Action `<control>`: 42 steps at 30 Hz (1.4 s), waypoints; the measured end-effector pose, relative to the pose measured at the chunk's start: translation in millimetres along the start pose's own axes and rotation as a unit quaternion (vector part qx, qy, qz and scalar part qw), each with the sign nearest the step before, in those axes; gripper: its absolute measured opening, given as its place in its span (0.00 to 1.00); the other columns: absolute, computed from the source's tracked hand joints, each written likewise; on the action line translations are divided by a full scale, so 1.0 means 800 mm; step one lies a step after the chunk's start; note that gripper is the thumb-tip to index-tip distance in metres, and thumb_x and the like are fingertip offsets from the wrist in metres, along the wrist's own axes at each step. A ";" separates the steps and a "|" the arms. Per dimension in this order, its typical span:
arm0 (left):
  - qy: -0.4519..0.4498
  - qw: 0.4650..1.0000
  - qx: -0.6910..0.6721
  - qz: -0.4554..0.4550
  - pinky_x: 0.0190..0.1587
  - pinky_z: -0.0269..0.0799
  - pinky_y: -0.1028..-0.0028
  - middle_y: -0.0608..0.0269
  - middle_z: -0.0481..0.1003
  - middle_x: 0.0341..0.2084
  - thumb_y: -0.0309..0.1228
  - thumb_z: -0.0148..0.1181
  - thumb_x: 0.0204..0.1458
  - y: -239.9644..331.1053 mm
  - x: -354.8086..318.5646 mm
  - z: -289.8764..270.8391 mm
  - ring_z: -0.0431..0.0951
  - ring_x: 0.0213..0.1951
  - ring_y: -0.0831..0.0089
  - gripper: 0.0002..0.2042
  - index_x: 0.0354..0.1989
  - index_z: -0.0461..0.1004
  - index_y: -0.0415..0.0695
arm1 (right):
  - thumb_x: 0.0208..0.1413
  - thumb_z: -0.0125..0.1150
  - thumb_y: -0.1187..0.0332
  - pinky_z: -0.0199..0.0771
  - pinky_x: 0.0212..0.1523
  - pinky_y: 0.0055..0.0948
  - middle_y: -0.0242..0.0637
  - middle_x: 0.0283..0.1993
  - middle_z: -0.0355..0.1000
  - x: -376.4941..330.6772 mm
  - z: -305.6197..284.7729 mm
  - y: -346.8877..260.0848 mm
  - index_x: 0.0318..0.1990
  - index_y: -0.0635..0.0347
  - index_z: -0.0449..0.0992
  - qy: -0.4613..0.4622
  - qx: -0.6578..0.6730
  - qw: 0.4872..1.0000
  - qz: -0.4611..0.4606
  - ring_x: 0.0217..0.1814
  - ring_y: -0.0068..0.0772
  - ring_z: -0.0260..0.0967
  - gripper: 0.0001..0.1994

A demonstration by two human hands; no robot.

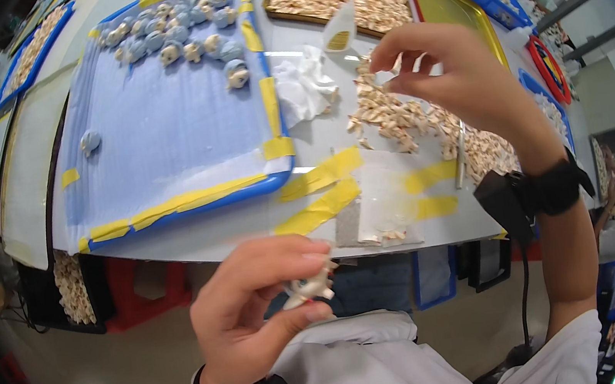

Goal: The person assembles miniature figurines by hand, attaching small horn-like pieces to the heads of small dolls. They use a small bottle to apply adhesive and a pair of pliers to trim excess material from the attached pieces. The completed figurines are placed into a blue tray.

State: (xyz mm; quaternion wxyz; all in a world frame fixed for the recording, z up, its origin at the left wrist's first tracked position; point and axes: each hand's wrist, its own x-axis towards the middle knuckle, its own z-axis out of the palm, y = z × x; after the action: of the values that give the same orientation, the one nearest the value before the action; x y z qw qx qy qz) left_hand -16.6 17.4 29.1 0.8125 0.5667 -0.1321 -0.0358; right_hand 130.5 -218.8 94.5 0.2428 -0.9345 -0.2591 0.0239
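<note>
A: How do we stand with our left hand point(247, 297)?
B: We have the white figure point(311, 288) pinched between thumb and fingertips, up in front of us, on our side of the near edge of the worktop point(476, 215).

A: And our right hand point(437, 58)?
B: It's over the heap of pale pieces point(391, 115), fingers bent, with a gap showing between thumb and forefinger. We can't tell whether a tiny piece sits at the tips.

A: How do we work this well?
B: We'd judge that a light, steady pinch on the figure serves best, with our fingers clear of its small nubs. On the right, we'd take one piece from the heap's loose edge rather than dig in, since the pieces lie jumbled.

A: Which way does the figure point?
B: Its nubbed end pokes out between our fingertips, toward our right. The other end runs back into the palm side of the hand, where our fingers cover it.

A: And its long axis?
B: What shows seems to slant from lower left to upper right, but it's small and partly hidden, so we can't be sure, nor can we say which end is the head.
</note>
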 end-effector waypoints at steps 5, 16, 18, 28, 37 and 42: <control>0.003 0.998 0.062 0.014 0.36 0.76 0.73 0.49 0.70 0.36 0.18 0.63 0.40 0.009 -0.010 -0.028 0.75 0.38 0.61 0.17 0.40 0.69 0.34 | 0.40 0.63 0.73 0.67 0.34 0.34 0.39 0.28 0.69 0.053 0.038 -0.013 0.32 0.59 0.75 -0.061 -0.086 0.994 -0.041 0.34 0.40 0.68 0.08; 0.042 0.998 -0.044 0.012 0.37 0.75 0.75 0.53 0.70 0.36 0.23 0.68 0.37 0.006 0.004 -0.036 0.75 0.38 0.65 0.22 0.43 0.68 0.33 | 0.49 0.55 0.75 0.65 0.39 0.20 0.35 0.35 0.71 0.019 -0.021 -0.064 0.30 0.66 0.70 0.074 -0.026 0.997 -0.028 0.35 0.20 0.66 0.04; 0.003 0.996 -0.090 0.024 0.45 0.72 0.74 0.52 0.68 0.41 0.18 0.66 0.39 0.002 0.004 -0.038 0.73 0.40 0.69 0.21 0.44 0.68 0.31 | 0.50 0.54 0.74 0.64 0.42 0.21 0.40 0.36 0.71 -0.022 -0.029 -0.109 0.31 0.66 0.69 0.121 0.044 0.991 0.029 0.36 0.22 0.66 0.04; -0.052 0.992 0.085 0.071 0.36 0.64 0.78 0.54 0.71 0.32 0.30 0.74 0.28 0.003 -0.005 -0.005 0.71 0.33 0.73 0.25 0.37 0.72 0.33 | 0.31 0.58 0.85 0.71 0.30 0.24 0.48 0.31 0.70 -0.115 0.037 -0.154 0.35 0.68 0.71 0.029 0.144 0.984 -0.102 0.30 0.36 0.71 0.17; -0.046 0.991 0.093 0.084 0.35 0.63 0.79 0.55 0.73 0.31 0.31 0.72 0.33 0.000 -0.023 0.008 0.71 0.32 0.73 0.23 0.38 0.72 0.32 | 0.34 0.65 0.76 0.60 0.15 0.23 0.41 0.23 0.69 -0.134 0.074 -0.150 0.30 0.66 0.74 0.193 -0.040 0.953 -0.232 0.19 0.30 0.66 0.12; -0.051 0.995 0.049 0.075 0.35 0.64 0.78 0.52 0.74 0.31 0.34 0.71 0.35 0.000 -0.026 0.004 0.72 0.32 0.72 0.23 0.38 0.72 0.31 | 0.34 0.66 0.74 0.60 0.16 0.26 0.42 0.24 0.69 -0.135 0.054 -0.172 0.28 0.67 0.72 0.152 -0.108 0.958 -0.219 0.19 0.33 0.65 0.11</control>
State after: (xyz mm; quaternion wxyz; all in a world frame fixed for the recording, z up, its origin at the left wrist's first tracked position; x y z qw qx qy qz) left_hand -37.5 18.5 26.9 0.7763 0.5920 -0.2167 0.0027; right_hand -35.1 -150.1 112.1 0.1760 -0.8682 -0.4185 -0.2001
